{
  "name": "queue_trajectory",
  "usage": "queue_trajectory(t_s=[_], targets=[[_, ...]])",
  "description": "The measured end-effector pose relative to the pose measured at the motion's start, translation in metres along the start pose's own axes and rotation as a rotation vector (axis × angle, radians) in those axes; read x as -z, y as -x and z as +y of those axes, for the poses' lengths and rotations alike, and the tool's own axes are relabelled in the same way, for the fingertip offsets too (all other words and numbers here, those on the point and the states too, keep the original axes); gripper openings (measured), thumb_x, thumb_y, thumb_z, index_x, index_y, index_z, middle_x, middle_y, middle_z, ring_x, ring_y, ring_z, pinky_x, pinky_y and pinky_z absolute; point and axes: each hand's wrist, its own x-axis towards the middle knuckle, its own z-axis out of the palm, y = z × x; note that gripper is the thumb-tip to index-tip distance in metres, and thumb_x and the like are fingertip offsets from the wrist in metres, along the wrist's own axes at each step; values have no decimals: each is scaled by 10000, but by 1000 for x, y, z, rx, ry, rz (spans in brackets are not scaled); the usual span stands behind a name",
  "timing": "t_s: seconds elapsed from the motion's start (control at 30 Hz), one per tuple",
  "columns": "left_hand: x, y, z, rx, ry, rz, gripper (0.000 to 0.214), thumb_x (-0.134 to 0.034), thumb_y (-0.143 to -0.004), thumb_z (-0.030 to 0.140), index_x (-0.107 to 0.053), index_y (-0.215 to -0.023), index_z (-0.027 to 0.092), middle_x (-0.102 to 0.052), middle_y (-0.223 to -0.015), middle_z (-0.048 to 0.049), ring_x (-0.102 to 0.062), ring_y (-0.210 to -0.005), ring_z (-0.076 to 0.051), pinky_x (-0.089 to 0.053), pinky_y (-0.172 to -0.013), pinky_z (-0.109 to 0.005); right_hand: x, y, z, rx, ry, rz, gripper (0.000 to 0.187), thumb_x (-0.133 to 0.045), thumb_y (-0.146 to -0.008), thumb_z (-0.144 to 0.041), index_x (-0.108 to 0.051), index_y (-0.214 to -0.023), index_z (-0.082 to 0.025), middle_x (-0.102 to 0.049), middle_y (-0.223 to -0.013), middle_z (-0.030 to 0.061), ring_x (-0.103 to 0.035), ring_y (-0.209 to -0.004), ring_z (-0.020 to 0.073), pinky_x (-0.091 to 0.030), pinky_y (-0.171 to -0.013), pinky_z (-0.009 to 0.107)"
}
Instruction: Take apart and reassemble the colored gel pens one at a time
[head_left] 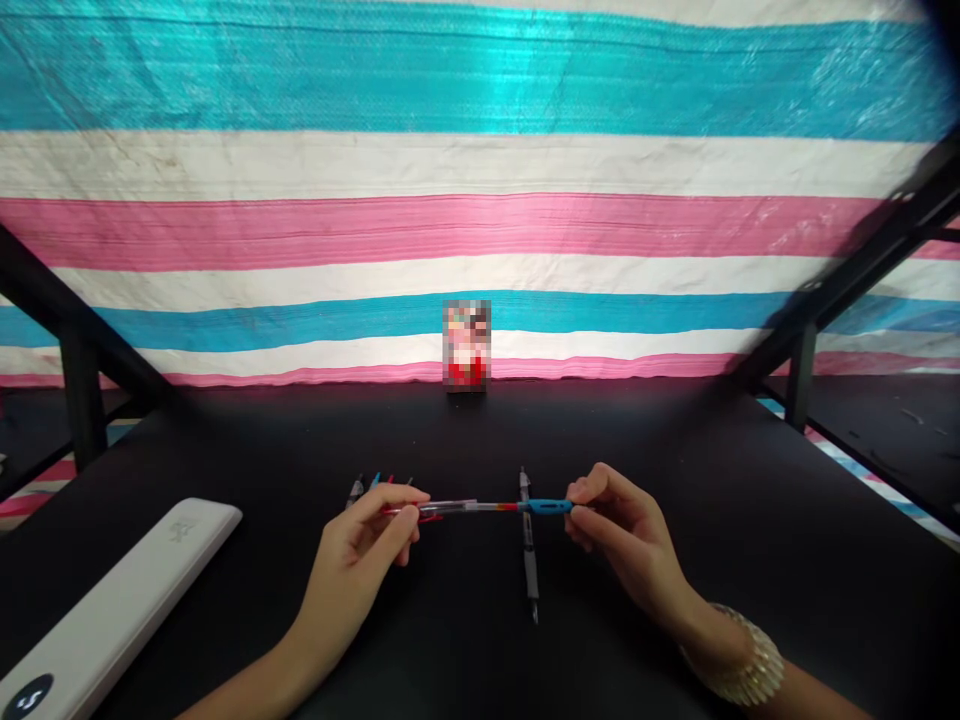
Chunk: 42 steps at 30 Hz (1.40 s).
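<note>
a slim pen is held level just above the black table, stretched between the two hands in the middle of the view. the left hand is closed in a pinch on the clear barrel end, where a trace of red shows through the plastic, with thumb and forefinger pressed together and the other fingers curled beneath. the right hand is closed likewise, its fingertips pinched on the far end of the blue grip sleeve. a bracelet is worn on the right wrist.

the pen is judged to be very light and stiff, though the thin clear barrel could probably be cracked if bent. the smooth plastic is likely to be slippery, so the surer hold is offered by the blue sleeve, which looks rubbery. whether the two halves are joined tightly cannot be told.

a dark pen lies on the table beneath the held one, crossing under it. the tips of several more pens show just behind the left hand. a long white case lies at the near left, and a small box stands at the table's far edge against a striped tarp.
</note>
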Motion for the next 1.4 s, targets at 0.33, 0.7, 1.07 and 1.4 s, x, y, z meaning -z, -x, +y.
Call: queue_trajectory(t_s=[0.33,0.7,1.07,1.4], targets=[[-10,3,-2,42,16,-193,194,-683,-836,344,-739,-937,189,-718,-685,-28,-590,-518,-129,-480,-514,-228,-7,4,2,186,367,-105,110,-685,-924,-312,-655,-884,-214,-679,-754,29,-602,-570,145,-496,-516,259],[-11,4,0,65,15,-204,216,-695,-820,364,-735,-929,182,-722,-676,-35,-587,-510,-134,-473,-510,-238,-6,0,-7,337,694,-209,381,-493,-1031,-371,-588,-697,-216,-551,-570,-16,-502,-498,134,-401,-500,252],[-9,0,-4,116,63,-215,281,-694,-839,429,-731,-948,172,-706,-698,-29,-563,-523,-121,-456,-529,-238,-6,5,7,327,686,-183,77,-527,-997,-202,-582,-1003,-256,-684,-814,24,-637,-648,177,-504,-588,281],[-6,-1,-7,142,93,-218,324,-689,-856,466,-736,-967,165,-697,-711,-29,-547,-534,-112,-443,-543,-240,-8,3,5,392,695,-125,76,-574,-988,-227,-586,-1058,-257,-717,-827,19,-673,-662,180,-525,-600,273]])
